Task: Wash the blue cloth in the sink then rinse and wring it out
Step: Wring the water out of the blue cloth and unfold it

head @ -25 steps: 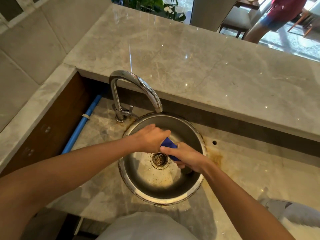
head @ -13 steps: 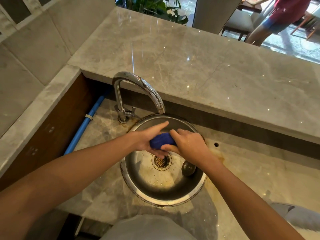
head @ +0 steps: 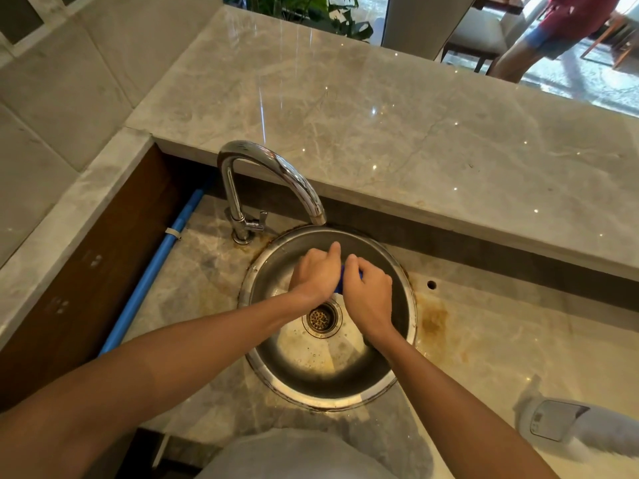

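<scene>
Over the round steel sink (head: 403, 271) both my hands close around the blue cloth (head: 340, 281), of which only a thin blue strip shows between them. My left hand (head: 316, 273) grips it from the left, fingers curled, knuckles up. My right hand (head: 368, 292) grips it from the right, pressed close against the left hand. The hands sit just below the chrome faucet (head: 276, 174) spout, above the drain (head: 322, 318). No running water is visible.
A raised marble counter (head: 380, 133) runs behind the sink. A blue pipe (head: 152, 274) lies along the left wall. A white appliance (head: 553, 426) sits at the lower right. Rust stains ring the sink rim. A person stands far back right.
The hands have closed tighter together and turned over the cloth, hiding most of it. They shifted slightly toward the faucet spout.
</scene>
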